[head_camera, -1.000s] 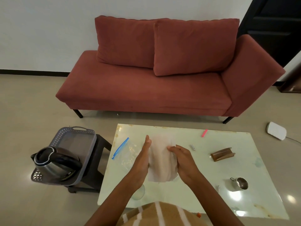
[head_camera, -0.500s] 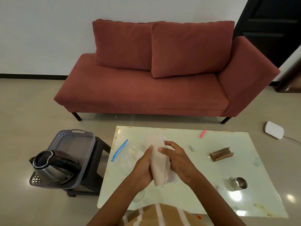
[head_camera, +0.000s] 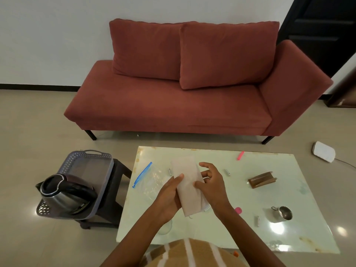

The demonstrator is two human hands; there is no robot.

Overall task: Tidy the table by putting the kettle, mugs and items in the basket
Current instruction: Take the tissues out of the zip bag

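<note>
A pale folded cloth [head_camera: 187,186] is held above the glass table [head_camera: 285,237]. My left hand [head_camera: 169,197] grips its left edge with the thumb on top. My right hand [head_camera: 211,183] pinches its right edge, the other fingers spread. The steel kettle [head_camera: 65,195] lies in the grey basket [head_camera: 90,157] on a dark stool left of the table. A small steel mug [head_camera: 283,213] stands at the table's right front. A clear zip bag with a blue seal [head_camera: 148,178] lies left of the cloth.
On the table are a brown wooden holder [head_camera: 262,180], a pink clip [head_camera: 240,155], small grey clips [head_camera: 227,172] and a pink item [head_camera: 238,210]. A red sofa [head_camera: 173,105] stands beyond. A white device [head_camera: 323,154] lies on the floor at the right.
The cloth has been folded from a wide spread sheet into a narrow strip. Both hands have drawn closer together on it.
</note>
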